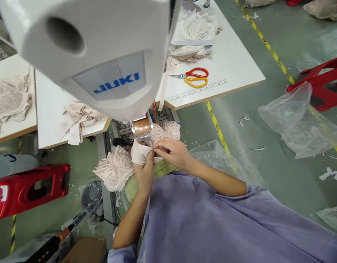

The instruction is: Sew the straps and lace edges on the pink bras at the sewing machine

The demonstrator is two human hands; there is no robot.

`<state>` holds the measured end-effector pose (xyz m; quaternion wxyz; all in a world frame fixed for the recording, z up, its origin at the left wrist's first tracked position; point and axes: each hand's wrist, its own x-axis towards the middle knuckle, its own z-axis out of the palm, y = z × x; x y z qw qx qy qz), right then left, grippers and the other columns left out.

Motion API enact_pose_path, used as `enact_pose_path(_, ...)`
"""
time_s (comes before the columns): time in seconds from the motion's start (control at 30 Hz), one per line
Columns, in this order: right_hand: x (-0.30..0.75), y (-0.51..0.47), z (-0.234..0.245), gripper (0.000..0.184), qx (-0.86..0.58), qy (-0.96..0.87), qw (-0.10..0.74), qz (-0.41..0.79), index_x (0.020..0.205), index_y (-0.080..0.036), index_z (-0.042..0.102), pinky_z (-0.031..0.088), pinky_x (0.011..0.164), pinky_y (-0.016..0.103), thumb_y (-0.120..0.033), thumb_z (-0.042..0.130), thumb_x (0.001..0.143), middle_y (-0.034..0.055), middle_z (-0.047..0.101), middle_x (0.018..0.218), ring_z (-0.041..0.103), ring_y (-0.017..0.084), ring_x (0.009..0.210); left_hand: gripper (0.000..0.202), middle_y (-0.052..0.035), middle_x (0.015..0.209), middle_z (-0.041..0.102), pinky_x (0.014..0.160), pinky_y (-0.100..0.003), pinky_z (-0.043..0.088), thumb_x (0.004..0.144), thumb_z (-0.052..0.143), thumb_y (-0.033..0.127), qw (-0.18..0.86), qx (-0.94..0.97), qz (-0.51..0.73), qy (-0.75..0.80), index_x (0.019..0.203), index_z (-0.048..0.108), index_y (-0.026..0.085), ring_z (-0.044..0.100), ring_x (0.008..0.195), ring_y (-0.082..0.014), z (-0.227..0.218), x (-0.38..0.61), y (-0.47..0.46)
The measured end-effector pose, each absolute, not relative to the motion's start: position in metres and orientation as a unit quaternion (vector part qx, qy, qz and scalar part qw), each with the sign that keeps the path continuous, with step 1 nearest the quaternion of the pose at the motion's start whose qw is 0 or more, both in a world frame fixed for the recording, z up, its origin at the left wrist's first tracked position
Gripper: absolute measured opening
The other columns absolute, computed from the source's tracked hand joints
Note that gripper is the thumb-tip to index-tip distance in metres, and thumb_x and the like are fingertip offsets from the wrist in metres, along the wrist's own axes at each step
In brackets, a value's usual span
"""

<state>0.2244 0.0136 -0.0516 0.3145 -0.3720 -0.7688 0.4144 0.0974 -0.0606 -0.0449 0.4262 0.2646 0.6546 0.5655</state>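
In front of my body, just below the head of a white sewing machine point(102, 54), both hands are on a pale pink bra point(141, 151). My left hand point(143, 175) is closed, its thumb pressing the smooth fabric. My right hand point(174, 153) pinches the same fabric near the left thumb, fingertips together. Lace cups point(116, 168) spread out to the left of my hands, and more lace point(171, 129) lies just beyond them. Whether the lace parts belong to one bra or several, I cannot tell. The machine's needle area is hidden behind its head.
Scissors point(196, 77) with red and yellow handles lie on the white table point(237, 65), near stacked bra pieces point(196, 33). Beige pieces point(80, 118) sit on the left table. Red stools point(34, 186) stand on both sides; plastic bags point(302, 117) lie on the floor.
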Motion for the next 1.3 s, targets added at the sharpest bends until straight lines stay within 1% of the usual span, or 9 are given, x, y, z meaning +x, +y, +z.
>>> enact_pose_path(0.23,0.235,0.023,-0.047,0.007,-0.366,-0.744,0.241,0.504,0.083,-0.02,0.067,0.035,0.057,0.024,-0.025,0.063,0.086,-0.0015,0.062,0.076,0.05,0.011,0.06,0.029,-0.0082,0.118,0.072,0.105,-0.036,0.047,0.086,0.071,0.023,0.419,0.356,0.554,0.626,0.114,0.074,0.016,0.065,0.114,-0.0246,-0.039,0.089,-0.062)
enact_pose_path(0.4,0.236,0.028,-0.032,0.003,-0.34,-0.742,0.196,0.543,0.075,-0.018,0.061,0.03,0.053,0.023,-0.017,0.058,0.076,-0.0034,0.056,0.069,0.041,0.008,0.053,0.02,-0.0068,0.101,0.076,0.096,-0.038,0.053,0.082,0.074,0.023,0.391,0.444,0.55,0.59,0.1,0.077,0.016,0.069,0.1,-0.0252,-0.04,0.078,-0.064)
enact_pose_path(0.5,0.236,0.03,-0.026,0.006,-0.319,-0.755,0.183,0.543,0.078,-0.018,0.063,0.031,0.055,0.023,-0.018,0.057,0.078,-0.0028,0.053,0.071,0.042,0.009,0.056,0.014,-0.006,0.088,0.075,0.085,-0.037,0.056,0.085,0.072,0.026,0.414,0.455,0.544,0.57,0.092,0.077,0.015,0.069,0.084,-0.0227,-0.043,0.074,-0.066)
enact_pose_path(0.6,0.237,0.032,-0.025,0.01,-0.311,-0.77,0.172,0.531,0.082,-0.018,0.065,0.031,0.058,0.024,-0.022,0.057,0.084,-0.0022,0.052,0.072,0.042,0.01,0.059,0.016,-0.0059,0.08,0.073,0.074,-0.034,0.056,0.086,0.072,0.03,0.461,0.421,0.527,0.577,0.088,0.075,0.015,0.067,0.074,-0.0208,-0.044,0.072,-0.067)
enact_pose_path(0.67,0.236,0.032,-0.024,0.01,-0.31,-0.775,0.177,0.521,0.082,-0.018,0.065,0.032,0.06,0.024,-0.023,0.057,0.085,-0.002,0.054,0.072,0.043,0.01,0.06,0.019,-0.0067,0.082,0.074,0.075,-0.033,0.056,0.085,0.073,0.032,0.473,0.406,0.507,0.596,0.089,0.075,0.014,0.068,0.077,-0.0211,-0.042,0.07,-0.066)
enact_pose_path(0.83,0.235,0.029,-0.02,0.004,-0.323,-0.795,0.215,0.466,0.079,-0.018,0.061,0.032,0.063,0.023,-0.016,0.058,0.081,-0.0013,0.059,0.074,0.049,0.012,0.066,0.033,-0.0084,0.103,0.075,0.086,-0.032,0.054,0.085,0.073,0.035,0.513,0.399,0.448,0.614,0.112,0.073,0.015,0.069,0.098,-0.0237,-0.031,0.065,-0.057)
enact_pose_path(1.0,0.237,0.032,-0.014,0.005,-0.33,-0.786,0.227,0.471,0.087,-0.018,0.065,0.037,0.07,0.024,-0.023,0.063,0.088,0.0004,0.066,0.083,0.056,0.014,0.075,0.033,-0.0075,0.097,0.076,0.079,-0.031,0.056,0.083,0.074,0.035,0.509,0.354,0.476,0.623,0.107,0.074,0.013,0.07,0.089,-0.0228,-0.024,0.066,-0.056)
enact_pose_path(1.17,0.238,0.031,-0.016,0.012,-0.305,-0.803,0.248,0.448,0.077,-0.017,0.063,0.035,0.065,0.023,-0.019,0.06,0.089,-0.0017,0.06,0.074,0.053,0.011,0.069,0.028,-0.0062,0.091,0.075,0.077,-0.029,0.054,0.083,0.074,0.035,0.491,0.362,0.463,0.643,0.101,0.075,0.013,0.069,0.085,-0.0212,-0.024,0.069,-0.055)
enact_pose_path(1.3,0.236,0.027,-0.02,0.012,-0.315,-0.811,0.277,0.409,0.072,-0.017,0.062,0.032,0.061,0.024,-0.016,0.06,0.084,-0.0021,0.057,0.069,0.049,0.011,0.064,0.029,-0.0077,0.102,0.075,0.085,-0.031,0.054,0.085,0.072,0.033,0.457,0.399,0.453,0.653,0.106,0.074,0.013,0.068,0.097,-0.0236,-0.022,0.072,-0.053)
